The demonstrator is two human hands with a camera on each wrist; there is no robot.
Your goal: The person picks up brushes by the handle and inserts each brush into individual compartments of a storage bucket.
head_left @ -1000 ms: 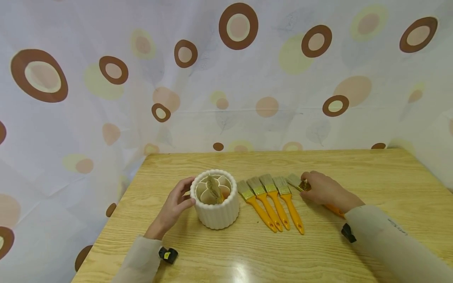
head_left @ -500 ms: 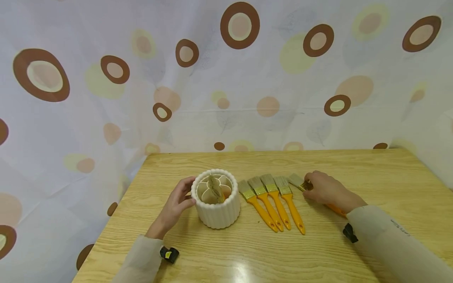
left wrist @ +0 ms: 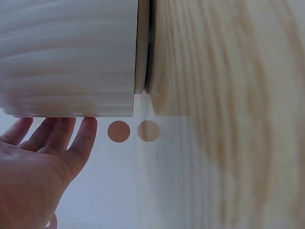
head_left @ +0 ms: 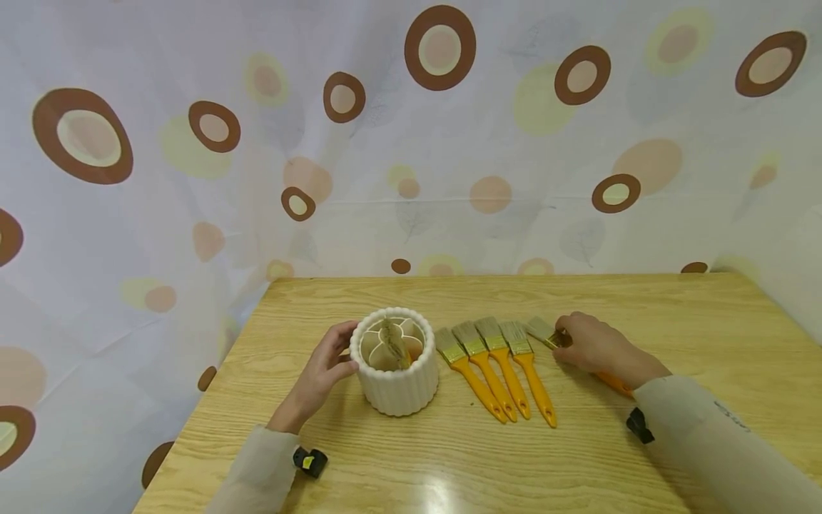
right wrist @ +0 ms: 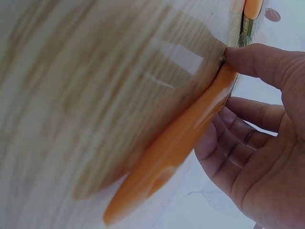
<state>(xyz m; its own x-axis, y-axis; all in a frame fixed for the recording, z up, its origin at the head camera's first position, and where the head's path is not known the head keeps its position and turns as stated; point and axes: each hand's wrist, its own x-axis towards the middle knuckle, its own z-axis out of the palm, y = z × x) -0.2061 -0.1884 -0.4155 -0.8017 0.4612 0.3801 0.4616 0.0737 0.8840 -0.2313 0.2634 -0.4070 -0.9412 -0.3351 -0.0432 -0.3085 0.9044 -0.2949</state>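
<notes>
A white ribbed holder (head_left: 399,391) with petal-shaped compartments stands upright on the table, with one paintbrush (head_left: 394,341) inside, bristles up. Against the holder's left side rest the fingertips of my left hand (head_left: 324,365); the left wrist view shows these fingers fairly straight on its wall (left wrist: 71,62). At the right, my right hand (head_left: 600,350) pinches a paintbrush (right wrist: 171,148) near its metal band between thumb and fingers. Its orange handle lies low along the tabletop, and its bristles point away to the left. Part of the band is hidden by my fingers.
Several orange-handled paintbrushes (head_left: 501,364) lie side by side between the holder and my right hand, bristles toward the far side. The wooden table (head_left: 411,457) ends at a patterned cloth (head_left: 359,235) behind and at the left.
The whole scene shifts slightly right in the head view. Both hands, the holder and the brushes otherwise keep nearly the same places; my right hand stays at the same paintbrush.
</notes>
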